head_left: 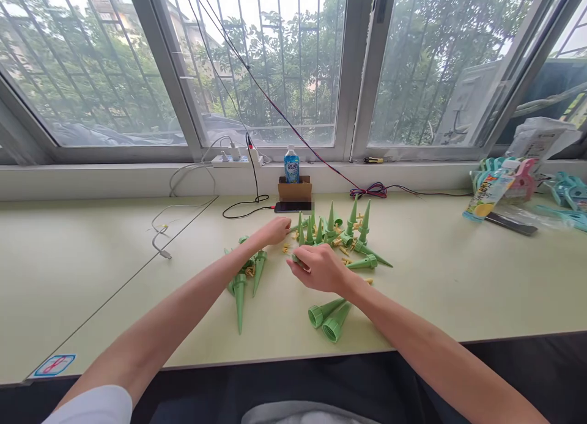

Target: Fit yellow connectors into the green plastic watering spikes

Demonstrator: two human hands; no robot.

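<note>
My left hand (277,230) reaches to the left edge of a cluster of green plastic watering spikes (331,219), its fingers closed at the end of a green spike (299,226) lying there. Closer to me, my right hand (321,267) is curled, with a small green part (296,259) showing between thumb and fingers; most of it is hidden. Several spikes in the cluster stand point up and others lie flat. Small yellow plastic pieces (345,251) are scattered among them. Two spikes (333,326) lie below my right wrist, their threaded open ends facing me.
Another group of green spikes (239,301) with yellow pieces lies left, beside my left forearm. Behind stand a phone (292,207) on a cable, a small cardboard box (295,190) and a blue-labelled bottle (291,165). Packaged items (490,191) lie far right; a white cable (161,246) lies left.
</note>
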